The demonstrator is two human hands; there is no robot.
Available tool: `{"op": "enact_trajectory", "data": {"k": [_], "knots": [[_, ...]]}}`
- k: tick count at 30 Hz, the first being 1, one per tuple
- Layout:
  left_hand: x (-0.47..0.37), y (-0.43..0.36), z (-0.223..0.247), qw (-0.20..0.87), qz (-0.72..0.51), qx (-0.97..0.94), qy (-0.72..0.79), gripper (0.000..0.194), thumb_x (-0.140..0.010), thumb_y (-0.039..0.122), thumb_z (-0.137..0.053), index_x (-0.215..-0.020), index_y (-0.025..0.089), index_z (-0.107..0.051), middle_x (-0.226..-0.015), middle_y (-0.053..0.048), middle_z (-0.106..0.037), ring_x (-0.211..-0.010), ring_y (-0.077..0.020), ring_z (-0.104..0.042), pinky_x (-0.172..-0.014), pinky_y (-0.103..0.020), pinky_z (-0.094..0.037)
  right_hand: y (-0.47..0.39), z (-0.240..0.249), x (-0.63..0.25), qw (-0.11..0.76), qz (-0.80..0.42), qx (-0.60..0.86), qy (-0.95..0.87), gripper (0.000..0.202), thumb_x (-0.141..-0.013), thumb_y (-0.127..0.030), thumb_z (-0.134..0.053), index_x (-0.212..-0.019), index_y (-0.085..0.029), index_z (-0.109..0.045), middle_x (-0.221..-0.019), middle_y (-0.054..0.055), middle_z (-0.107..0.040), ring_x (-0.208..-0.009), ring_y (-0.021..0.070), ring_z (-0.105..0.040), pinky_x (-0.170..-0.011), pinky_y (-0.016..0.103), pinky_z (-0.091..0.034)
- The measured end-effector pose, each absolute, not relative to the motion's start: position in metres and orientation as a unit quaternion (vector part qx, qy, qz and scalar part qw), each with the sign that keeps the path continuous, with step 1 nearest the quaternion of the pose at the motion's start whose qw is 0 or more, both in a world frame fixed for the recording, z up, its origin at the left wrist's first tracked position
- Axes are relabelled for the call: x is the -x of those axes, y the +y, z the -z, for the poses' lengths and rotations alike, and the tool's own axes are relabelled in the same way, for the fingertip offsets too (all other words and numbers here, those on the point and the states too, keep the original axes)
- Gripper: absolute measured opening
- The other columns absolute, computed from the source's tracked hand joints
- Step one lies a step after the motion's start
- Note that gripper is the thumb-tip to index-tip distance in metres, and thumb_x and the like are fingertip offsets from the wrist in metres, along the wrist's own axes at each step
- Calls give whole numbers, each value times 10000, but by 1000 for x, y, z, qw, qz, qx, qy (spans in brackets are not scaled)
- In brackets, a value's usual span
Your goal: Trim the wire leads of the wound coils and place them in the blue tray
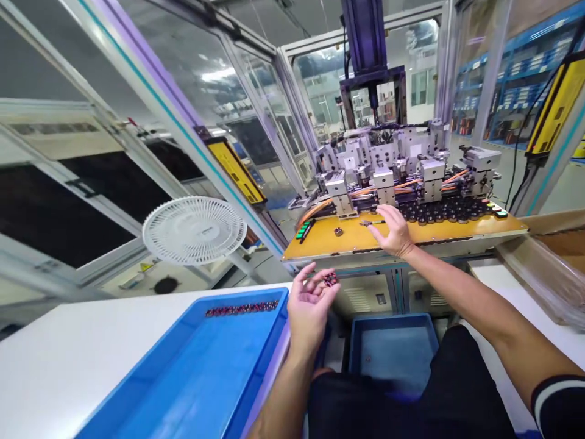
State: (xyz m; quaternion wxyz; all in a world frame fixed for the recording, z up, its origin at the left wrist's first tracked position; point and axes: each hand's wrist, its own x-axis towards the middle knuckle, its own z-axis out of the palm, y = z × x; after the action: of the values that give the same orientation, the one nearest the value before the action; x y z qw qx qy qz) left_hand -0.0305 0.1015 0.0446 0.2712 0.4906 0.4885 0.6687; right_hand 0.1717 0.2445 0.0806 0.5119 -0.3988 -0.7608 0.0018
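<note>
My left hand (311,299), palm up beside the tray, holds a small round red-and-black part (330,278) between thumb and fingers. My right hand (393,233) reaches over the front of the yellow worktop (315,244), thumb and fingers apart, with nothing seen in it. Close to its fingertips lies a pair of pliers (367,223); its handles are partly hidden by the hand. A small round metal-and-dark part (338,231) sits alone on the worktop. In the blue tray (192,366) a row of red-and-black parts (242,309) lines the far end.
A machine with metal clamp blocks (385,180) stands behind the worktop. Many black round parts (439,211) crowd its right side. A blue bin (393,323) is below, between worktop and knees. A white fan (194,230) and yellow side unit (235,171) stand left; a carton (557,244) right.
</note>
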Motion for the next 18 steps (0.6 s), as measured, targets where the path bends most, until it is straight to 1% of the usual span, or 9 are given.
{"op": "enact_trajectory", "data": {"k": [2, 3, 4, 6, 7, 9, 11, 13, 18], "knots": [[20, 72, -42, 241, -673, -527, 460, 552, -717, 214, -789, -1208, 220, -537, -1035, -84, -742, -881, -165, -726, -803, -297, -599, 205, -89, -174, 530, -13, 356, -770, 354, -946, -331, -484, -1220, -125, -570, -1292, 185, -568, -1151, 273, -571, -979, 448, -488], [16, 58, -40, 214, -675, -549, 444, 541, -731, 155, -775, -1216, 229, -545, -1037, -76, -748, -890, -161, -729, -802, -287, -603, 180, -91, -176, 531, -19, 325, -782, 324, -969, -315, -452, -1230, -160, -566, -1294, 150, -575, -1086, 237, -609, -917, 406, -528], [12, 46, -37, 186, -676, -570, 429, 547, -740, 101, -758, -1226, 238, -548, -1046, -69, -751, -905, -158, -730, -805, -280, -607, 155, -93, -179, 528, -26, 259, -809, 297, -973, -280, -470, -1232, -175, -572, -1281, 132, -592, -1069, 224, -622, -891, 383, -542], [9, 27, -29, 150, -673, -598, 409, 601, -734, 23, -736, -1254, 252, -541, -1074, -64, -752, -932, -161, -731, -813, -278, -615, 108, -93, -185, 461, -22, 171, -871, 300, -968, -208, -495, -1259, -188, -569, -1242, 112, -626, -1093, 218, -623, -885, 346, -545], [8, 20, -26, 146, -671, -605, 403, 629, -729, 1, -729, -1271, 255, -534, -1088, -65, -751, -940, -164, -732, -815, -282, -618, 89, -90, -189, 420, -23, 174, -890, 294, -968, -179, -487, -1247, -179, -579, -1165, 115, -659, -1036, 216, -642, -838, 331, -548], [7, 11, -19, 153, -666, -610, 402, 671, -722, -27, -721, -1295, 258, -519, -1107, -66, -747, -946, -167, -732, -821, -292, -622, 62, -83, -195, 330, -41, 193, -923, 273, -959, -117, -438, -1141, -176, -632, -897, 87, -694, -787, 189, -653, -655, 294, -519], [5, 7, -14, 166, -664, -605, 407, 699, -713, -45, -723, -1302, 266, -511, -1107, -57, -749, -945, -162, -732, -821, -284, -623, 50, -74, -201, 263, -82, 201, -940, 284, -944, -81, -405, -990, -180, -666, -662, 36, -621, -561, 157, -552, -512, 282, -418], [2, 6, -12, 190, -666, -589, 416, 705, -708, -41, -734, -1300, 267, -507, -1098, -55, -752, -942, -163, -735, -807, -271, -625, 46, -66, -204, 235, -145, 185, -943, 279, -952, -85, -406, -932, -178, -668, -591, 13, -579, -488, 140, -485, -477, 280, -360], [0, 5, -15, 288, -680, -529, 417, 643, -744, 21, -742, -1284, 272, -501, -1072, -51, -762, -927, -170, -744, -781, -252, -627, 39, -56, -203, 243, -331, 136, -901, 294, -985, -135, -398, -1023, -203, -682, -583, 3, -602, -494, 125, -510, -491, 254, -369]]}}
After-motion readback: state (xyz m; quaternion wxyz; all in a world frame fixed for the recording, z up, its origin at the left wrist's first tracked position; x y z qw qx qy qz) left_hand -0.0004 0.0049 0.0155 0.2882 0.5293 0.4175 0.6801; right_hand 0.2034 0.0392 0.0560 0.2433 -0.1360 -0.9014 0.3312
